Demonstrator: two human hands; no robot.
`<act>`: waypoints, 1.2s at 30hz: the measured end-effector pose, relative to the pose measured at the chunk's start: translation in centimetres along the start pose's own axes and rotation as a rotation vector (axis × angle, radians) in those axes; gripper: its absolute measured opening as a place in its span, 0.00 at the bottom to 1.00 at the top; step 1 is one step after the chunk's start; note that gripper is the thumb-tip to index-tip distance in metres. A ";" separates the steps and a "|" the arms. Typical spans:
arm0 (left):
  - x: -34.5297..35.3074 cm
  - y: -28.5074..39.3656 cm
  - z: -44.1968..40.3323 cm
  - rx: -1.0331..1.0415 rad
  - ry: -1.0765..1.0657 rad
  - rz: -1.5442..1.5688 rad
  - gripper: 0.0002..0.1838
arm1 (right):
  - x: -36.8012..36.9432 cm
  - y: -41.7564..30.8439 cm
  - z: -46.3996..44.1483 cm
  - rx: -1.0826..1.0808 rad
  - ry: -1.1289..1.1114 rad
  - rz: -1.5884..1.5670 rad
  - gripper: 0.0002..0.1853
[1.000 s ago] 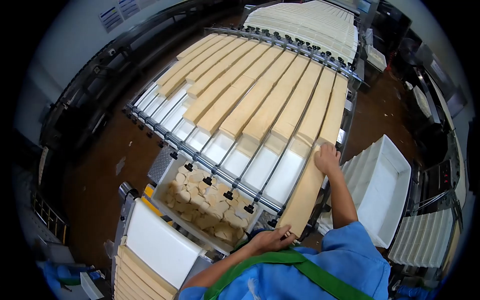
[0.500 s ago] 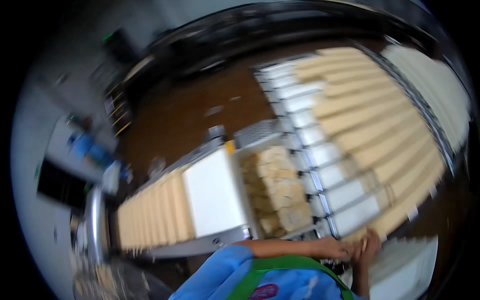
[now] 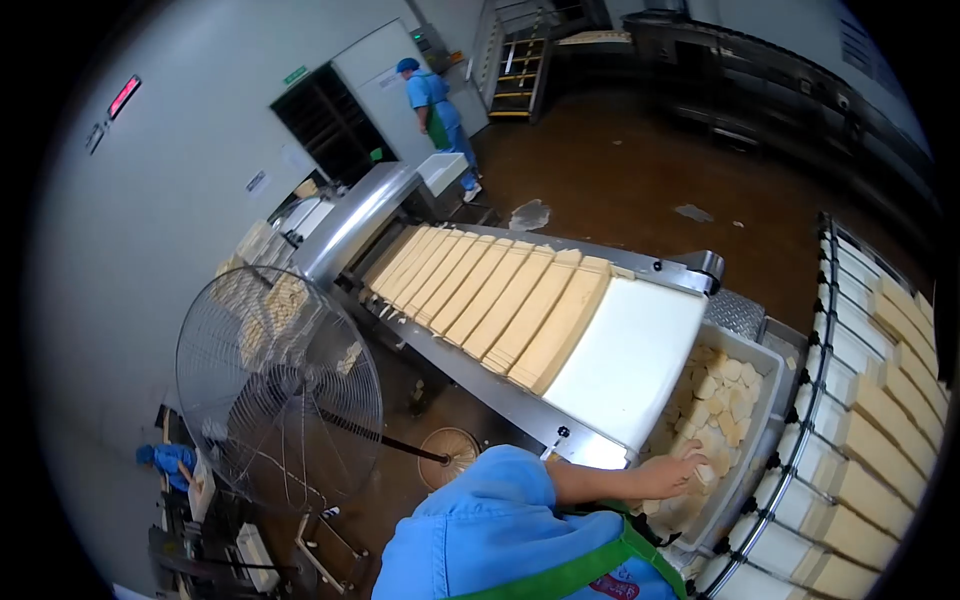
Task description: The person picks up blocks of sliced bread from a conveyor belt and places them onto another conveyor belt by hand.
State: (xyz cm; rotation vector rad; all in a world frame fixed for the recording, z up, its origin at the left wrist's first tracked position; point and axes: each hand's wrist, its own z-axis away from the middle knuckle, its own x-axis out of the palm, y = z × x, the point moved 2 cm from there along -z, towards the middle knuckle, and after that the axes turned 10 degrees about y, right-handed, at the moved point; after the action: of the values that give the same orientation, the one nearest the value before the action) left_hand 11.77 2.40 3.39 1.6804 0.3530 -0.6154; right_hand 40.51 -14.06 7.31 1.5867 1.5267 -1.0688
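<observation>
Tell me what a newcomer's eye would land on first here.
Likely first is the big round wire-guarded fan, standing left of centre. Next come the long pale slabs, side by side on the central conveyor's white belt, then the left hand at the grey-white tub of thin pale pieces, lower right. A red lit display stands out on the wall, upper left.
</observation>
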 end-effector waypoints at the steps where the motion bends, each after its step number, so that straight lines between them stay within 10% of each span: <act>1: -0.1 -2.6 0.5 0.014 0.048 -0.014 0.26 | 0.3 -0.2 -0.5 -0.017 0.006 0.002 0.20; 12: -15.3 -12.8 10.5 -0.963 0.826 -0.490 0.48 | 2.8 -5.9 -6.5 -0.158 0.161 0.006 0.18; 14: -15.8 -15.2 11.4 -0.932 0.852 -0.441 0.50 | 6.5 -6.3 -7.8 -0.097 -0.193 0.060 0.21; 17: -16.1 -17.7 11.7 -0.804 0.881 -0.322 0.50 | 9.7 -15.0 -12.2 -0.334 0.148 -0.410 0.18; 36: -23.2 -18.1 10.0 -0.818 0.434 -0.266 0.44 | 26.5 -61.5 -29.0 -0.411 -0.394 -0.383 0.37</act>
State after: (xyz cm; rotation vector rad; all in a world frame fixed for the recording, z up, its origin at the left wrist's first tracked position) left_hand -19.00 -1.25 1.05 0.9589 1.0036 -0.2231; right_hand -18.34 28.43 0.12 0.7710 1.6688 -1.0982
